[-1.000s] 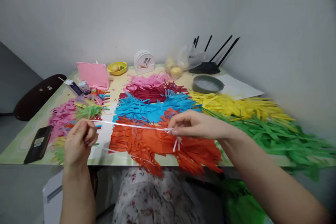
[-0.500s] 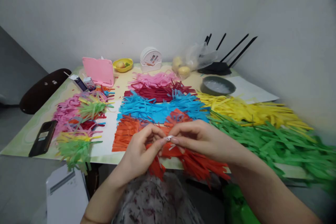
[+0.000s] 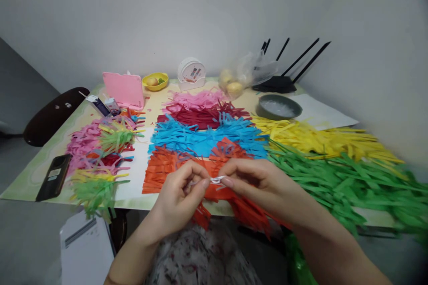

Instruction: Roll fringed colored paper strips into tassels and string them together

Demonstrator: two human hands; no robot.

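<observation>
Between my hands a short, thin white string is stretched, and it looks twisted. My left hand pinches one end between thumb and forefinger, while the fingertips of my right hand pinch the other. Beneath them lies orange-red fringed paper, part of which hangs over the table's front edge. Behind it are rows of fringed paper in blue, dark red and pink. Yellow fringed paper and green fringed paper spread to the right.
Mixed colored tassels lie on the left beside a phone. At the back stand a pink tablet case, a yellow bowl, a bag of round yellow items and a black router. A gray bowl sits right.
My hands have moved slightly apart, and more of the white string shows between the fingertips. The papers on the table lie as before.
</observation>
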